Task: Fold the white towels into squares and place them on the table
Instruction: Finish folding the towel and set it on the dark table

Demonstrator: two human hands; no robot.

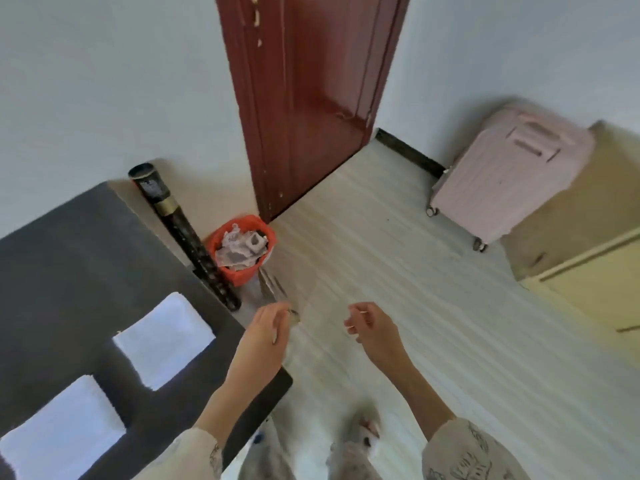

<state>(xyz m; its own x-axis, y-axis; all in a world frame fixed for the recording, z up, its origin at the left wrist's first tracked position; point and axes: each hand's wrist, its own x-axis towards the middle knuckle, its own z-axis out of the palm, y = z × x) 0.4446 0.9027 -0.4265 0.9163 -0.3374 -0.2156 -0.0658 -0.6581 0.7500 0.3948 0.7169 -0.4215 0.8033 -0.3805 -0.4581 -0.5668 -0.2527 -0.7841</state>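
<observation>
Item: two white towels, folded, on a dark table [86,258].

Nearer towel [60,427]: folded into a rough square, lying at the table's near edge, partly cut off by the bottom-left of the view.

Farther towel [165,341]: folded square, lying just inside the table's right edge, close to the near right corner. The two squares are apart, with a strip of dark tabletop between them. Both sit skewed to the table's edges, their sides running diagonally.

Left hand [268,329]: held in the air just past the table's right edge, over the floor. Fingers loosely curled; whether it pinches anything cannot be told through the blur.

Right hand [372,325]: held in the air over the floor, well apart from the table. Fingers loosely curled, nothing visibly held.

Governing relation: both towels lie to the left of both hands. The left hand is the nearer, with the farther towel just beside and below its wrist.

Judgement: both visible towels appear finished and placed. No unfolded towel is in view, so any further one would have to be fetched from out of view.
</observation>
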